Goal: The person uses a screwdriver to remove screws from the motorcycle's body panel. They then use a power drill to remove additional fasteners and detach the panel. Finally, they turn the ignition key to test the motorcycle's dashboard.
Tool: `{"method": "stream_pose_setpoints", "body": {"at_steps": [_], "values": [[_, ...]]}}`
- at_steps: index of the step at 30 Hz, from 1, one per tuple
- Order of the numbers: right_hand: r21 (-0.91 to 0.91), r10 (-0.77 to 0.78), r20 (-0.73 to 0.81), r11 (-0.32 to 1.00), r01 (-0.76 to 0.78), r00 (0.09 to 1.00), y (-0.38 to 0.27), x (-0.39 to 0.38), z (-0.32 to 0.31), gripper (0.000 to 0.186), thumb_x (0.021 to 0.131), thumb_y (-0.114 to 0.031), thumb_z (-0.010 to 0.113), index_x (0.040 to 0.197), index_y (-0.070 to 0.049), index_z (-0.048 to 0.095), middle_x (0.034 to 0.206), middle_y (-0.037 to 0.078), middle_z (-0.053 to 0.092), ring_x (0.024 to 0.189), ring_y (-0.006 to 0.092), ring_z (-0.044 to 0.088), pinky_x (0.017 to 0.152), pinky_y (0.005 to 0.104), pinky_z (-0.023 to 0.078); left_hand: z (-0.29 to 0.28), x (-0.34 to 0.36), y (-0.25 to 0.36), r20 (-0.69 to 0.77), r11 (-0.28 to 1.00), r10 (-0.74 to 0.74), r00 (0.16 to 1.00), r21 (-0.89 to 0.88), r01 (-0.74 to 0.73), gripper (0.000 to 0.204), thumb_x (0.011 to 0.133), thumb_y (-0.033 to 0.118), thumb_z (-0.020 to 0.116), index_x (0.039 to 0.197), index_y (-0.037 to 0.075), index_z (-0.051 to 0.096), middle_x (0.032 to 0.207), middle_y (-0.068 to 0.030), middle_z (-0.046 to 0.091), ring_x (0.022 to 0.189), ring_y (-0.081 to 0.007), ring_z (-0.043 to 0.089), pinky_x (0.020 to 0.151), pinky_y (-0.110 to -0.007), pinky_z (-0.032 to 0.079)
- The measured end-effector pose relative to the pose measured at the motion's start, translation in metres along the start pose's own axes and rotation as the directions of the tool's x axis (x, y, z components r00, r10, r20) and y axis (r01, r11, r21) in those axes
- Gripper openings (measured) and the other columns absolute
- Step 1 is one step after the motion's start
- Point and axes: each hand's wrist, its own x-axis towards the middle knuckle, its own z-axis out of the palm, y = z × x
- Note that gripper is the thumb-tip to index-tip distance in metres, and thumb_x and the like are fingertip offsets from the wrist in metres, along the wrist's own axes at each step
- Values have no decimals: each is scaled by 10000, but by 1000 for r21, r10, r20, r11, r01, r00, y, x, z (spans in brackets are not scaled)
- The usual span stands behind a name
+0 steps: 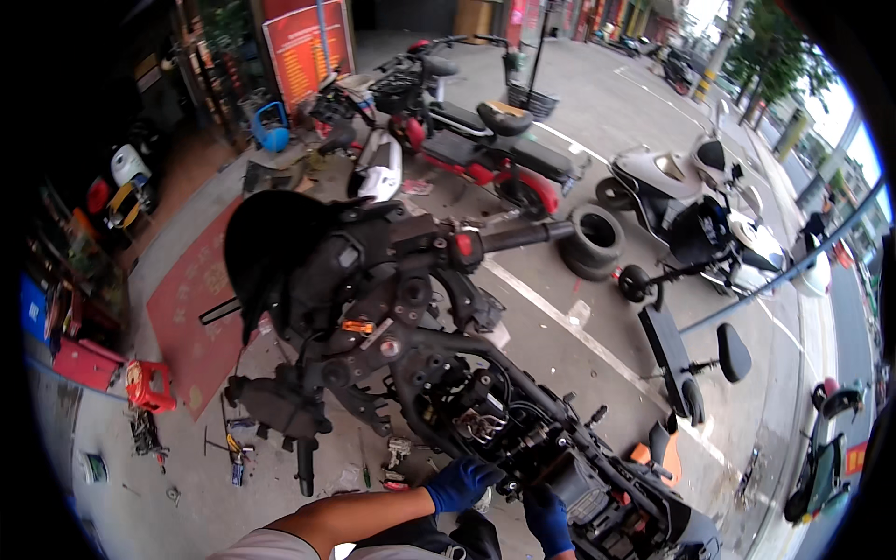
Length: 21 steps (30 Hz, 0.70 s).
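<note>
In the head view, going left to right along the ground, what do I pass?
Red stool → scattered hand tools → stripped black scooter with both blue-gloved hands, left hand and right hand → stacked tyres → white scooter.

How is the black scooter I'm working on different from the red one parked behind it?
The black scooter has its body panels off, with frame, wiring and parts bare; the red scooter has its panels and seat on. The black one leans over right beneath the left hand and right hand, both in blue gloves on its frame; the red one stands upright farther off, untouched. Both are two-wheelers standing on the pavement.
</note>
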Motion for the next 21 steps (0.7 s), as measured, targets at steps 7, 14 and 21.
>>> {"method": "stream_pose_setpoints", "body": {"at_steps": [7,14,21], "values": [[-110,-534,98,833,543,840,-133,161,45,213,854,-178,589,1035,-67,570,888,158,607,733,358,606,619,463,487,-160,-119,30,-742,674,-467,481,53,737,332,791,155,662,1076,16,562,954,-175,604,861,-358,574,767,-430,456],[-423,-705,247,539,728,665,-292,230,129,249,856,-247,542,997,-51,604,820,148,642,746,325,651,623,428,529,-146,-169,-35,-621,-52,-573,-535,-625,779,324,937,328,439,1076,72,580,1096,-176,609,1001,-378,581,811,-451,459],[-395,-647,447,477,785,618,-284,264,146,208,844,-204,516,896,-48,644,897,175,663,789,336,665,664,449,532,-149,-156,-40,-654,-138,-552,-517,-540,830,322,944,332,367,972,112,599,961,-150,640,891,-381,599,747,-475,465]]}}
